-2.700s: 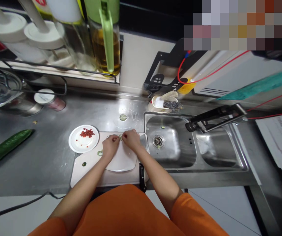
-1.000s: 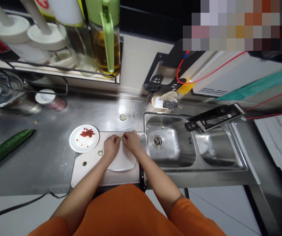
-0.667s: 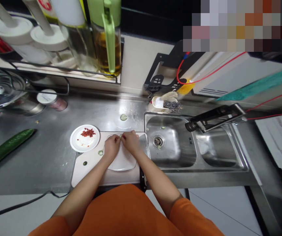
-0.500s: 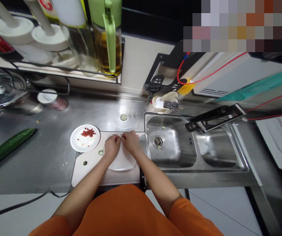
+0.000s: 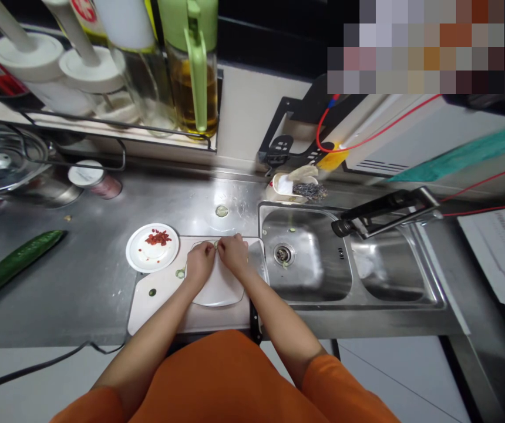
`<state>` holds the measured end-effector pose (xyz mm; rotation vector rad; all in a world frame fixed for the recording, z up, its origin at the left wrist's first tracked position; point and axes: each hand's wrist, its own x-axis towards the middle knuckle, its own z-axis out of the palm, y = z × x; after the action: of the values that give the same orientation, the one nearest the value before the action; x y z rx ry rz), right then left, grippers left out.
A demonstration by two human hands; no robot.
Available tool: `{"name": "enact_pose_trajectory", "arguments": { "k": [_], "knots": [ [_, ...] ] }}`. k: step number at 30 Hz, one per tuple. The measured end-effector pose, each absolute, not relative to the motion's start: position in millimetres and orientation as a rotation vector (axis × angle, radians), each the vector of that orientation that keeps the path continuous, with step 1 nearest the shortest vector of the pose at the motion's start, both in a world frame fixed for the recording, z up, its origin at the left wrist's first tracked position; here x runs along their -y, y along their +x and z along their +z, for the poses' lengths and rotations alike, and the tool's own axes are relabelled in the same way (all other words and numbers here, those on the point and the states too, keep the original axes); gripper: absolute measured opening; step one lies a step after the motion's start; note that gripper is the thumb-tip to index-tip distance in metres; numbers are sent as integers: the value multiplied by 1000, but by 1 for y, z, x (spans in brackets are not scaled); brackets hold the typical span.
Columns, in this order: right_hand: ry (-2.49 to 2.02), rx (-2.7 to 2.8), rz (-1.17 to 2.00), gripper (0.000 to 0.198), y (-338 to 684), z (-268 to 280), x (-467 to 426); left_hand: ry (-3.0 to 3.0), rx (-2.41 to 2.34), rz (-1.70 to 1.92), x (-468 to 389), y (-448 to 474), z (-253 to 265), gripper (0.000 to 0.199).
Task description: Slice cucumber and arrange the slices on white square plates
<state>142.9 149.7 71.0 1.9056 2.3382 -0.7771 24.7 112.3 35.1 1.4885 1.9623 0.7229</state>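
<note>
Over the far rim of a white squarish plate [image 5: 219, 288], my left hand [image 5: 202, 261] and my right hand [image 5: 234, 255] meet with fingertips pinched. A tiny pale-green bit shows between them, too small to name. The plate rests on a pale cutting board [image 5: 155, 311]. Left of it on the board lie thin cucumber slices [image 5: 179, 274] and a dark green cucumber end [image 5: 152, 292]. A broad knife blade [image 5: 258, 258] lies at the board's right side, partly hidden by my right arm. A round white plate [image 5: 133, 249] with chopped red pieces [image 5: 158, 237] overlaps the board's far left corner.
A whole cucumber [image 5: 14, 267] lies on the steel counter at left. One cucumber slice [image 5: 221, 211] sits beyond the board. The double sink [image 5: 309, 296] with a black faucet [image 5: 376, 214] is at right. Bottles, including a green-topped oil bottle [image 5: 195, 88], stand on a rack above.
</note>
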Motion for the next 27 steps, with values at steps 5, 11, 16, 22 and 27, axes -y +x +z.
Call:
{"name": "enact_pose_trajectory", "arguments": {
  "k": [5, 11, 16, 22, 27],
  "knots": [
    [1914, -2322, -799, 23, 145, 75, -148, 1468, -1964, 730, -112, 24, 36, 14],
    [1945, -2286, -806, 25, 150, 78, -143, 1454, -1970, 729, -111, 20, 47, 15],
    [2031, -2242, -871, 23, 158, 82, -127, 1443, -1982, 780, -94, -10, 65, 19],
    [2060, -2171, -919, 21, 161, 82, -89, 1382, -2171, 613, -47, -59, 68, 22],
    [2039, -2172, -912, 21, 159, 78, -62, 1367, -2138, 539, -21, -70, 58, 25]
  ]
}}
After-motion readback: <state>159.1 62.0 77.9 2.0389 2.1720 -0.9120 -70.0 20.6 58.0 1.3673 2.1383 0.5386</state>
